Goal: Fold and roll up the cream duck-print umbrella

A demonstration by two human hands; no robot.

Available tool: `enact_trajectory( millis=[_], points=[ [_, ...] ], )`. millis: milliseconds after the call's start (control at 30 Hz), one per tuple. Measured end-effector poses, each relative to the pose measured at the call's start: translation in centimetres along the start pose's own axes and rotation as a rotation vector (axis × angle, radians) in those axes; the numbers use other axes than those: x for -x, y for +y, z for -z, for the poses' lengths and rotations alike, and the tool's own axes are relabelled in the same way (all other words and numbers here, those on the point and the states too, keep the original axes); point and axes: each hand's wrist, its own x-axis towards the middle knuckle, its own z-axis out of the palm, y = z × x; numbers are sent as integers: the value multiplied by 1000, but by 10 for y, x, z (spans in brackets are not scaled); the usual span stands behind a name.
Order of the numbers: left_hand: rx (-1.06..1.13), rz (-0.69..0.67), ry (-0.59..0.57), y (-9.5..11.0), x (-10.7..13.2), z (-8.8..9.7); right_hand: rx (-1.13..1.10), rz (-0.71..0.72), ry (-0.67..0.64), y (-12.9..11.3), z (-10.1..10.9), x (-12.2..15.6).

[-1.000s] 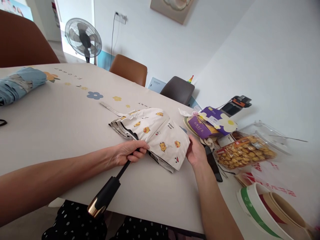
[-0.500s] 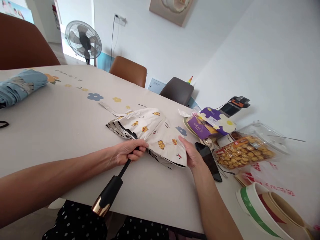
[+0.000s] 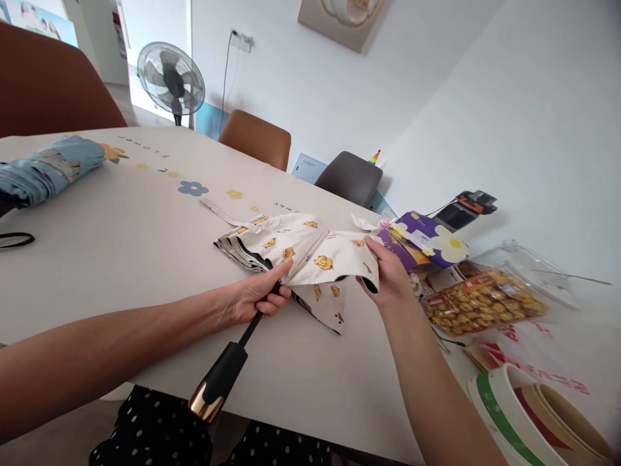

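Observation:
A white folding umbrella [image 3: 291, 249] printed with small yellow figures lies on the white table [image 3: 121, 239], its canopy loose and creased. My left hand [image 3: 257, 294] is closed around the black shaft just above the black handle with a gold cap [image 3: 218, 382], which hangs over the table's near edge. My right hand [image 3: 388, 275] pinches the edge of one canopy panel and holds it lifted and stretched to the right.
A folded blue umbrella [image 3: 43, 171] lies at the far left. To the right are a purple flowered pouch [image 3: 427, 236], a clear bag of snacks [image 3: 485, 298] and stacked paper bowls [image 3: 533, 408]. Chairs [image 3: 257, 136] and a fan [image 3: 172, 71] stand behind the table.
My right hand has lifted a canopy panel off the table and pulled it up and to the right. My left hand has kept its grip on the shaft.

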Motion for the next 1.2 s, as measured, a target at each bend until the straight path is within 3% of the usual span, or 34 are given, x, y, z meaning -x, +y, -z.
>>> enact_trajectory(
  millis=[167,300,400,700,967,1200],
  points=[
    [8,14,-73,0,2,0,-63,46,-64,-15,-47,-20],
    [9,37,-143,-2,4,-1,-84,31,-146,0,-77,-44],
    [-6,18,-131,-3,5,-4,-58,-33,-165,16,-90,-58],
    [-169,-27,119,-1,8,-12,17,-111,-212,28,-92,-66],
    [-151,-9,-4,6,8,-5,61,-101,-233,29,-87,-67],
    [-60,-27,70,5,2,0,157,-126,-446,27,-93,-72]
  ],
)
